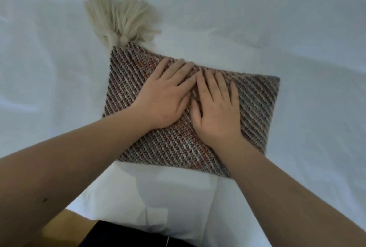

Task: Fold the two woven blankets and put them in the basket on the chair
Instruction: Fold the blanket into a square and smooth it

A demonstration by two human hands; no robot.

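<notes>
Blanket: woven blanket (255,106) folded into a compact rectangle on the white sheet (59,68)
Hands: left hand (168,96) and right hand (215,108) flat, fingers straight, pressing side by side
Pressing: likely smooth outward toward the edges; keep layers square
Around: cream tassels (120,19) splay off the far corner — tuck before lifting; basket, chair, second blanket not in view

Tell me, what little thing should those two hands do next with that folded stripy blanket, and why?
Probably slide the fingers under its edges and lift it. The woven blanket already lies folded into a compact rectangle on the white sheet, cream tassels at one corner, with the left hand and right hand pressing flat on top. No basket is in view.
</notes>
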